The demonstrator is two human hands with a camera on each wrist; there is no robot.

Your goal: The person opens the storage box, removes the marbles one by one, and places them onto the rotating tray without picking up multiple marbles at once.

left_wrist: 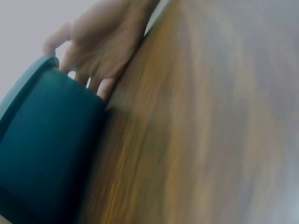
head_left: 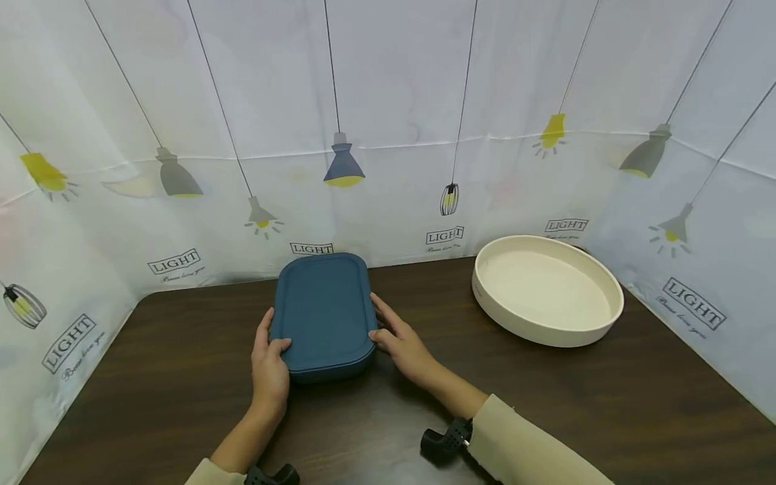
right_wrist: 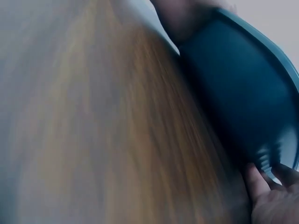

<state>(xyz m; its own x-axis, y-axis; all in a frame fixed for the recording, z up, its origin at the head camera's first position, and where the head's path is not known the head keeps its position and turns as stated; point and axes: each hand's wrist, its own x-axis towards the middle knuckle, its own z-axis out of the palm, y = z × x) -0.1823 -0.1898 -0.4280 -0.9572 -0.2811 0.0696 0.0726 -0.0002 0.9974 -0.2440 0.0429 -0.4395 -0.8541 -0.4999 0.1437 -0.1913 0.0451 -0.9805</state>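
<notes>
A blue lidded box (head_left: 326,313) stands on the dark wooden table, near its back edge. My left hand (head_left: 269,369) grips the box's left side, thumb on the lid's rim; in the left wrist view that hand (left_wrist: 100,44) has its fingers against the side of the teal-looking box (left_wrist: 49,135). On the opposite side my right hand (head_left: 405,345) holds the box, with the thumb near the front right corner. The right wrist view shows the box wall (right_wrist: 243,88) between both hands, the right hand (right_wrist: 276,198) at the lower corner.
A round cream tray (head_left: 548,289) with a low rim stands at the table's back right. Behind the table (head_left: 151,377) hangs a white curtain (head_left: 400,81) printed with lamps, which continues along both sides. Dark devices are strapped at both wrists.
</notes>
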